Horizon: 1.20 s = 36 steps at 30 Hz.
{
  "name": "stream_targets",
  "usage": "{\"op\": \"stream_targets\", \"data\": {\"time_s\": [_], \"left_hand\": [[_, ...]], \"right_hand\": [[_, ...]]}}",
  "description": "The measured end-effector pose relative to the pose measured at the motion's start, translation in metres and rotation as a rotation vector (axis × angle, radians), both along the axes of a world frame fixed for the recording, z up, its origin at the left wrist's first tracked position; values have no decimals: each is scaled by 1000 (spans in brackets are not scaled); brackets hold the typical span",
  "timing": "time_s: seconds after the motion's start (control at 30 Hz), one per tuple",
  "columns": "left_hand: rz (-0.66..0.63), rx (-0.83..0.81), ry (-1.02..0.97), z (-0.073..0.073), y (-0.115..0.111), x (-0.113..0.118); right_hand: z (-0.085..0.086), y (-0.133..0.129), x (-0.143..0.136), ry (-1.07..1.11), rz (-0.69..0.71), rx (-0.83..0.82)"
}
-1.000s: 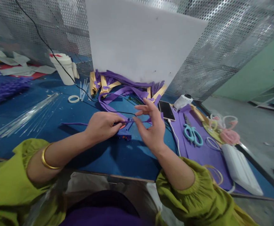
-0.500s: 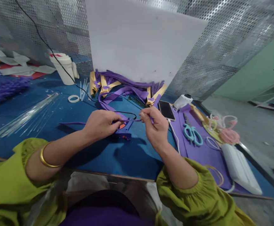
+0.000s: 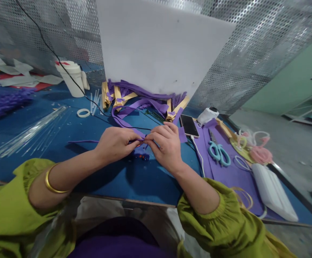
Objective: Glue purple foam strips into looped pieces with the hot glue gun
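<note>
A thin purple strip (image 3: 83,141) runs leftward from under my left hand (image 3: 117,143), whose thumb and fingers pinch it. My right hand (image 3: 165,143) meets the left at the fingertips and pinches the same strip; wide purple ribbon (image 3: 182,135) shows beyond its knuckles. A dark blue tool (image 3: 142,156) with a bit of orange lies just below the fingertips, partly hidden. Behind the hands, a loop of purple ribbon (image 3: 118,116) curves on the blue table (image 3: 145,182).
At the back stand small tan-wrapped purple bunches (image 3: 120,100) before a white board (image 3: 158,46). A white cup (image 3: 72,79), tape roll (image 3: 83,113) and clear sticks (image 3: 32,132) are left. Rightward lie a phone (image 3: 189,126), scissors (image 3: 219,153) and a white pack (image 3: 274,191).
My right hand has moved left along the strip, closing the gap to my left hand. Its fingers now lie flatter over the strip, and the left hand has barely moved.
</note>
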<state>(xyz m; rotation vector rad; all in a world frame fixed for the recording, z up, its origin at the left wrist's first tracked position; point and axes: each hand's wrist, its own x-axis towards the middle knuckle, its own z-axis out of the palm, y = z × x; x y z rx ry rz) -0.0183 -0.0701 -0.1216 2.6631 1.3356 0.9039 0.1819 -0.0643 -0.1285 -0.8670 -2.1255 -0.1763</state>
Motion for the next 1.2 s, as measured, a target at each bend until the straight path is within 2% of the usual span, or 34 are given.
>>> {"op": "stream_targets", "data": {"time_s": [0.17, 0.3, 0.43, 0.57, 0.8, 1.03, 1.2], "left_hand": [[-12, 11, -41, 1, -1, -1], [12, -23, -55, 4, -2, -2], [11, -16, -50, 4, -2, -2], [13, -21, -40, 5, -3, -1], [22, 66, 5, 2, -3, 1], [-28, 38, 35, 2, -2, 0], [5, 44, 11, 2, -2, 0]], "right_hand": [[4, 0, 1, 297, 46, -136], [7, 0, 8, 472, 13, -87], [8, 0, 12, 413, -51, 2], [8, 0, 12, 346, -39, 53], [-1, 2, 0, 91, 74, -47], [-3, -1, -5, 132, 59, -61], [-1, -3, -3, 140, 68, -51]]}}
